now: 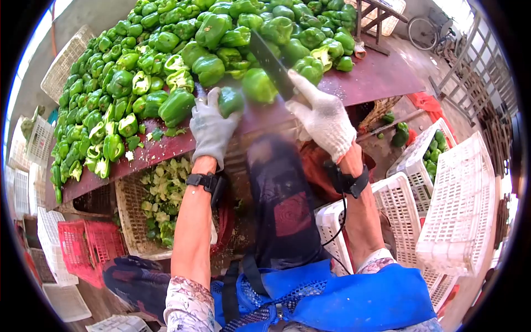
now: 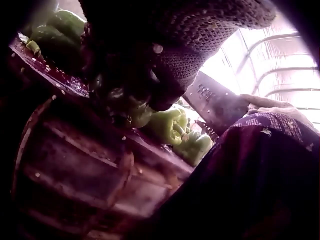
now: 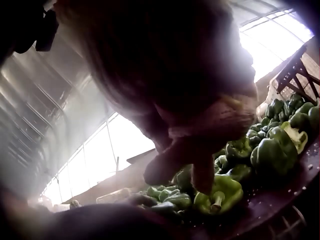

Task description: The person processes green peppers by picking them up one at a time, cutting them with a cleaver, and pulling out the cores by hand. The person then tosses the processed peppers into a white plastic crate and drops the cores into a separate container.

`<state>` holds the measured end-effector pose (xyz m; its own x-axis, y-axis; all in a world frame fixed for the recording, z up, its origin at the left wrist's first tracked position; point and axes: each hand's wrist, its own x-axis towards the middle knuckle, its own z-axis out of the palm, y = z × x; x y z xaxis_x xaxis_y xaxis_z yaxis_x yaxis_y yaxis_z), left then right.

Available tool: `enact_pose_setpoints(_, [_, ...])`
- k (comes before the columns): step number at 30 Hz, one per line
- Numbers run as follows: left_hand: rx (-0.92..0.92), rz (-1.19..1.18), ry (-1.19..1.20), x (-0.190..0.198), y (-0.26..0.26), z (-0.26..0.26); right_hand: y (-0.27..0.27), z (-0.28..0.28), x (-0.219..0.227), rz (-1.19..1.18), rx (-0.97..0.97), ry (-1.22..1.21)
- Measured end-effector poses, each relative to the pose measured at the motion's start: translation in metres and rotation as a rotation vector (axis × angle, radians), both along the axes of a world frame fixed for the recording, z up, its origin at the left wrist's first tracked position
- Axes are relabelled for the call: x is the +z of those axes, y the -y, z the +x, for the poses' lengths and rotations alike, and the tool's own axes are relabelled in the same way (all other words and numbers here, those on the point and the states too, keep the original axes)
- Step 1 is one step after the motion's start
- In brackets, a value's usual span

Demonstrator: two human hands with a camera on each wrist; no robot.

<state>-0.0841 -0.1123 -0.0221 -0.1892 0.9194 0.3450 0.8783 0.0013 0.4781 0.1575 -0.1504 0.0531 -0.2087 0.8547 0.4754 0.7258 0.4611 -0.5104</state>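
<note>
My left hand [image 1: 213, 124], in a grey glove, grips a green bell pepper [image 1: 230, 102] at the near edge of the dark red table [image 1: 381, 83]. In the left wrist view its dark glove [image 2: 185, 60] curls over a pepper in shadow. A broad-bladed knife [image 1: 270, 63] is held in my right hand [image 1: 326, 119], which wears a white knit glove. Its blade points up and away over the peppers; the left wrist view shows the blade [image 2: 215, 102] beside the left hand. Another bell pepper [image 1: 259, 86] sits between the hands. The right wrist view shows the right glove mostly in shadow.
A large heap of green peppers [image 1: 166, 41] covers the table's far and left side. Beneath the edge, a crate [image 1: 130, 221] holds pale pepper cores. White crates [image 1: 459, 205] stand at the right and a red crate [image 1: 88, 249] at the left. My knee [image 1: 282, 188] is close below the table edge.
</note>
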Motion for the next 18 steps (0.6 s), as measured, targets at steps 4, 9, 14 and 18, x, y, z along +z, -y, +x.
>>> enact_pose_setpoints(4, [0.010,0.014,-0.010,-0.004,0.000,0.001,0.000,-0.007,0.039,0.150,0.097,-0.166])
enact_pose_setpoints(9, [0.013,-0.004,0.002,-0.003,0.001,0.002,-0.021,-0.016,0.013,0.076,0.034,0.206])
enact_pose_setpoints(14, [-0.035,0.058,0.036,-0.001,0.008,0.003,0.016,-0.015,0.023,-0.238,-0.023,0.266])
enact_pose_setpoints(18, [-0.031,0.073,0.008,-0.003,0.006,0.007,-0.020,0.000,-0.031,-0.381,-0.060,0.243])
